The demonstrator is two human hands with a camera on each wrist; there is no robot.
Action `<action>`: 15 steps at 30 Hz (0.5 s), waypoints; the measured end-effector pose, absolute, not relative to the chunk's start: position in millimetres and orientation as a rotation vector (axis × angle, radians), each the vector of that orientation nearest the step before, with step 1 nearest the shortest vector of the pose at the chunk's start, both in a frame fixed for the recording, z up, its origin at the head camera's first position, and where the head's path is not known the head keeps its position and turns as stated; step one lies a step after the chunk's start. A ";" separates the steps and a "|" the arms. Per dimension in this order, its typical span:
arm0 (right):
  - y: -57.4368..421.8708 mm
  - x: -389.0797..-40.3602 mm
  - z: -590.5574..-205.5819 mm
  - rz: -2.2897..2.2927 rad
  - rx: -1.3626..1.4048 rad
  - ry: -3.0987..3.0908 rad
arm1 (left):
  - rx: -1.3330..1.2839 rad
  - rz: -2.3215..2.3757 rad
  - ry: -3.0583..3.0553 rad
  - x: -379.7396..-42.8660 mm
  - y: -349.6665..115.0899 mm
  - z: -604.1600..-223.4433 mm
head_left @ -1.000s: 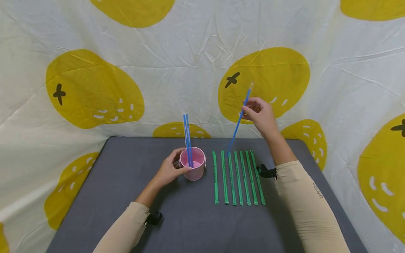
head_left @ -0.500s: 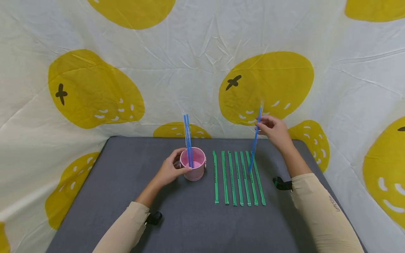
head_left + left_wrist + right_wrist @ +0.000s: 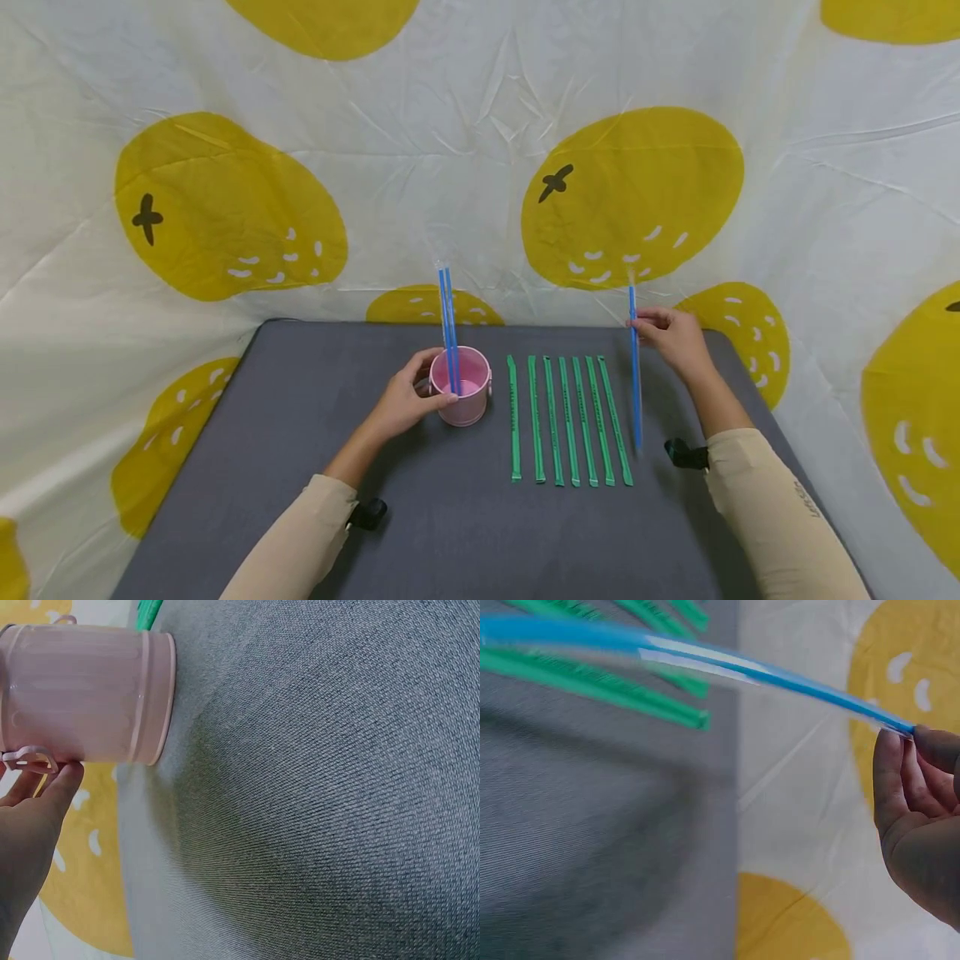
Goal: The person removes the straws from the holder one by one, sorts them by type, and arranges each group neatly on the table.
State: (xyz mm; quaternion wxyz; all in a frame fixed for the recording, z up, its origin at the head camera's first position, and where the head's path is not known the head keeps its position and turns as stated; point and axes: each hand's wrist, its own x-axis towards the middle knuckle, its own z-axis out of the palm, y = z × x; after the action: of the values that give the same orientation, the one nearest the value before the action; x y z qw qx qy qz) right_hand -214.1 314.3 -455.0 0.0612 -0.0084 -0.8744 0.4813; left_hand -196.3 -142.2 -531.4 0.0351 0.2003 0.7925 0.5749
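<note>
My right hand (image 3: 675,337) pinches a blue straw (image 3: 636,375) in a clear wrapper near its top. The straw hangs almost upright just right of a row of green paper-wrapped straws (image 3: 573,421); in the right wrist view the blue straw (image 3: 795,681) crosses above them. A small pink bucket (image 3: 467,410) stands on the table with two blue straws (image 3: 450,325) leaning upright in it. My left hand (image 3: 408,392) grips the bucket's left side, thumb at the front of the rim. The left wrist view shows fingers (image 3: 64,787) against the pink wall below a handle lug.
A dark grey cloth-covered table (image 3: 465,533) lies under everything. Behind it hangs a white curtain (image 3: 420,192) printed with yellow fruit, close to the table's back edge. Several green straws lie side by side between the bucket and the right hand.
My right hand has moved right and down with the blue straw, passing over the green row to its right side. The straw has swung from slanted to nearly upright. The left hand stays on the bucket.
</note>
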 end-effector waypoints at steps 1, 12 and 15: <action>316.3 -213.6 -459.2 1.458 -0.045 -2.668 | 0.609 1.762 2.436 -196.6 -142.1 -531.4; 339.9 -211.7 -514.1 1.489 -0.113 -2.822 | 0.607 1.746 2.448 -197.0 -141.6 -531.2; 343.5 -211.2 -526.4 1.504 -0.107 -2.839 | 0.599 1.741 2.448 -197.1 -141.7 -531.2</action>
State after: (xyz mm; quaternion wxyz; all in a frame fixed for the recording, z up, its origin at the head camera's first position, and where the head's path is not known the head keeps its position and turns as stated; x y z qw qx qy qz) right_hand -211.2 343.5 -526.4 -0.0363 -0.0331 -0.8825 0.4677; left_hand -197.1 -141.7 -531.2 0.0392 0.1955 0.7985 0.5680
